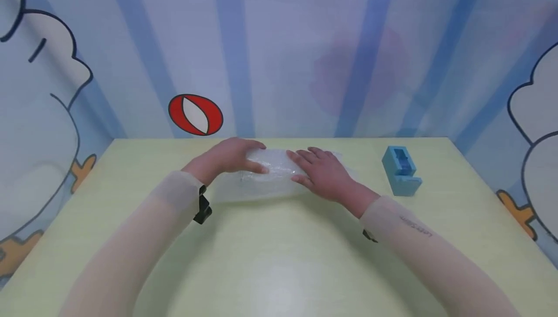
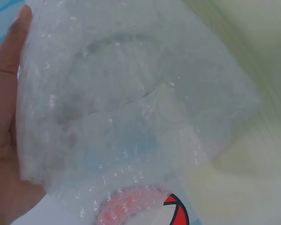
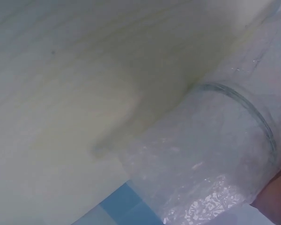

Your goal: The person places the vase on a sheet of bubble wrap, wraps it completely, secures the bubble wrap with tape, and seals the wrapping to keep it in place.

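A bundle of clear bubble wrap (image 1: 279,162) lies across the far middle of the table. Through its layers a round, glass-like rim (image 3: 246,104) shows at the right end, and a fainter curved edge appears in the left wrist view; the rest of the wrapped thing is hidden. My left hand (image 1: 233,156) grips the bundle's left part, thumb on the near side and fingers behind. On the right part my right hand (image 1: 324,174) holds it, fingers spread over the top and thumb nearer me. A loose flap of wrap (image 1: 235,188) spreads out at the near left.
A light-blue tape dispenser (image 1: 401,171) stands on the pale yellow table (image 1: 279,249), right of the hands. A striped blue wall (image 1: 283,55) with cartoon drawings rises directly behind the table's back edge.
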